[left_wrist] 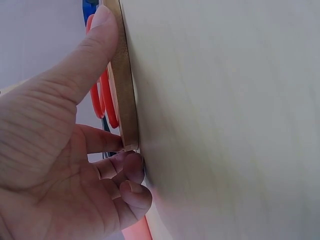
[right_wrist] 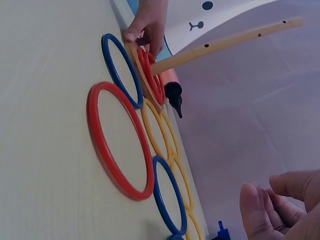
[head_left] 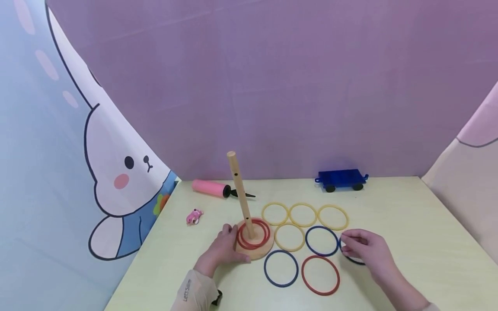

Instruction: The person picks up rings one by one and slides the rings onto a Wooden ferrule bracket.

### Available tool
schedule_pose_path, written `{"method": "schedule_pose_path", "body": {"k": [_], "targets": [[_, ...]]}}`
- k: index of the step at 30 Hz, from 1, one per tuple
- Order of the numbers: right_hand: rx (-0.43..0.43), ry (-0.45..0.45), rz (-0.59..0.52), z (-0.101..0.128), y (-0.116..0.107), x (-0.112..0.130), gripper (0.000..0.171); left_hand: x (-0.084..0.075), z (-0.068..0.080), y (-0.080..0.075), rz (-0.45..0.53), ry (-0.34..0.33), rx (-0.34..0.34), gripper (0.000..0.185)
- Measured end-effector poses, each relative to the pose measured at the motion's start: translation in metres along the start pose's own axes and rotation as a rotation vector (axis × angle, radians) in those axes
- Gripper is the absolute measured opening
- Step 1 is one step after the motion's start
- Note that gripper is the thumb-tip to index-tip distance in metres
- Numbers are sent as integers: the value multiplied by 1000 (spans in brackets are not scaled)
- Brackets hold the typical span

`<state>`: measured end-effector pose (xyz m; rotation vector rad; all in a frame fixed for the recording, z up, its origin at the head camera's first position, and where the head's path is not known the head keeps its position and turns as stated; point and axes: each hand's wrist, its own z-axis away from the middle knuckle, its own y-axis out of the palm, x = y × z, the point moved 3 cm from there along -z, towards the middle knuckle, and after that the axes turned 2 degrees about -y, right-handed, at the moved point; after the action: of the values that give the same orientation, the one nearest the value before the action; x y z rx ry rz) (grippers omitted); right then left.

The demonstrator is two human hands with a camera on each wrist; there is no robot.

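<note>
While left hand (head_left: 222, 249) grips wooden base (head_left: 256, 252), right hand (head_left: 363, 247) fingers pinch blue ring (head_left: 352, 258).

A wooden peg stand with a round base (head_left: 254, 252) sits left of centre on the pale table (head_left: 408, 224), with loose plastic rings (head_left: 302, 214) spread just to its right. Far left lies a pink hand pump (head_left: 212, 188), with a small pink toy figure (head_left: 194, 217) nearer, and a blue toy wagon (head_left: 341, 179) stands far right.

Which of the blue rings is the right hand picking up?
The blue ring at the far right, mostly hidden under the right hand, whose fingers pinch its rim. The other two blue rings lie flat and untouched.
</note>
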<state>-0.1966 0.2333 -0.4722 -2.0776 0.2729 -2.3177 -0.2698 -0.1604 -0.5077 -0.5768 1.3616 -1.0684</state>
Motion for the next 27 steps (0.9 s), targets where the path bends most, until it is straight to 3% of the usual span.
{"method": "schedule_pose_path", "body": {"k": [8,16,27], "targets": [[-4,20,73,2,-22,-12,38,1,-1,0,1,13,-6,116],[-69,21,147,3,-41,-24,39,-1,0,-1,21,-13,11,114],[-103,32,262,-3,-60,-33,36,-1,0,-1,-10,13,-2,114]]}}
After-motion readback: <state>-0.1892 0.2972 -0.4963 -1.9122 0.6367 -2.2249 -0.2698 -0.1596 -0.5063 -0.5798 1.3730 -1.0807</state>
